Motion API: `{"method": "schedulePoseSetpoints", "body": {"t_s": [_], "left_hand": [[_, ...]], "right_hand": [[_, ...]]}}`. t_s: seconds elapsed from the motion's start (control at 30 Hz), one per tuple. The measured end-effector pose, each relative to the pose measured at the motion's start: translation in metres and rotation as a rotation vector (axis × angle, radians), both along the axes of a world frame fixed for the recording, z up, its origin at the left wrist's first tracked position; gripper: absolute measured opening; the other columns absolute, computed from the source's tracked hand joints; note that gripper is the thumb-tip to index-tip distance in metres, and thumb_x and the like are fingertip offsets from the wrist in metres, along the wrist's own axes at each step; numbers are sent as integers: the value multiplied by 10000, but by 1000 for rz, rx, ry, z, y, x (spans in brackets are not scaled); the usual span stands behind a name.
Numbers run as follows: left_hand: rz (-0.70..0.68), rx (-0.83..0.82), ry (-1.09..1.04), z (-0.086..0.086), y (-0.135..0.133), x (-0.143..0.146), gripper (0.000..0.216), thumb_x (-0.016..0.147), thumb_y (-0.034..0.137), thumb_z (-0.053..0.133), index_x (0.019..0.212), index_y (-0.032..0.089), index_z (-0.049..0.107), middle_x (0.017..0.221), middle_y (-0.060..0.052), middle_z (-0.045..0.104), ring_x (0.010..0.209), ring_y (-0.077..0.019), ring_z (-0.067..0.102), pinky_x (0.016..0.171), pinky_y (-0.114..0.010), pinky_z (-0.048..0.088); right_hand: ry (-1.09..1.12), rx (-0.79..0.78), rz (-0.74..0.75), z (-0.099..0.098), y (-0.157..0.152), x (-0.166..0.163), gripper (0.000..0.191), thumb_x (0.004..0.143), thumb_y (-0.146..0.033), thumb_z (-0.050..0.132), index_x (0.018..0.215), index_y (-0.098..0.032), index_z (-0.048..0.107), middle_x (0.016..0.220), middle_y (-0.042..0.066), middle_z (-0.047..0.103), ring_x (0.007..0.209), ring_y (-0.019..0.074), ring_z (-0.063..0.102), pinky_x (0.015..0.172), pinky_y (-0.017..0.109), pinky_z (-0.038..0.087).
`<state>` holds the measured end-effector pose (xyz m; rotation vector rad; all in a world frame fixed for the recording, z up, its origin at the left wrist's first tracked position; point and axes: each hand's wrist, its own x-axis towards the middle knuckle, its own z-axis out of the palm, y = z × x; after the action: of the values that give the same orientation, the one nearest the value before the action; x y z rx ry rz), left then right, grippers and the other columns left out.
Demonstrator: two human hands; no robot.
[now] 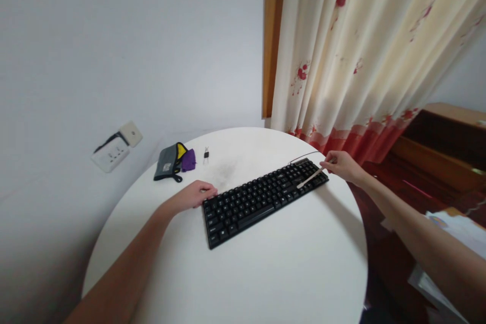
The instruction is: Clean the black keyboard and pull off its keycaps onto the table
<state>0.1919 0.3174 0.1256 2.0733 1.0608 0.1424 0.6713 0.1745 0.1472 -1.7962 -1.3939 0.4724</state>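
A black computer keyboard [252, 202] lies slantwise on a round white table. My left hand [197, 194] is closed on its far left corner, fingers bent at the edge. Over the keyboard's right end, my right hand [339, 166] pinches a slim beige toothbrush [313, 177] by its far end. The toothbrush slopes down to the left, with its head at the keys just left of the number pad. The keyboard's cable [305, 155] runs off behind its far right corner.
On the table [266, 273], a grey cloth [167, 161] with yellow lining lies by a purple cloth [189, 160] and a small black wire keycap puller [206, 155]. A wall socket [111, 154] is at left. A floral curtain [341, 61] hangs behind; papers [455, 228] lie at right.
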Motion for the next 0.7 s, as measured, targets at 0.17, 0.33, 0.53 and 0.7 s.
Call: {"method": "schedulePoseSetpoints", "body": {"t_s": [0.17, 0.33, 0.53, 0.7], "left_hand": [[1, -7, 4, -1, 1, -1, 531, 790, 630, 522, 769, 122, 676, 589, -1, 526, 452, -91, 380, 437, -210, 275], [8, -16, 2, 1, 0, 0, 539, 784, 634, 527, 784, 120, 687, 594, -3, 540, 453, -89, 381, 439, -207, 283], [2, -20, 2, 0, 1, 0, 529, 786, 619, 522, 801, 119, 695, 630, -15, 566, 461, -90, 387, 442, -207, 281], [4, -20, 10, -1, 1, 0, 521, 800, 602, 510, 820, 115, 696, 631, -17, 562, 455, -92, 384, 441, -213, 276]], "right_hand": [[4, -34, 42, 4, 2, 14, 383, 694, -505, 733, 666, -155, 579, 507, 9, 606, 456, 105, 506, 436, 212, 353], [-20, -30, -12, 10, 3, 38, 367, 675, -475, 766, 637, -158, 585, 500, 10, 602, 459, 116, 519, 442, 229, 393], [-52, -25, -122, 13, 0, 79, 305, 669, -375, 799, 619, -157, 592, 477, 5, 587, 402, 109, 477, 388, 230, 355], [-92, -1, -171, 13, -4, 94, 225, 718, -263, 749, 598, -160, 589, 490, 12, 600, 440, 126, 512, 442, 250, 407]]}}
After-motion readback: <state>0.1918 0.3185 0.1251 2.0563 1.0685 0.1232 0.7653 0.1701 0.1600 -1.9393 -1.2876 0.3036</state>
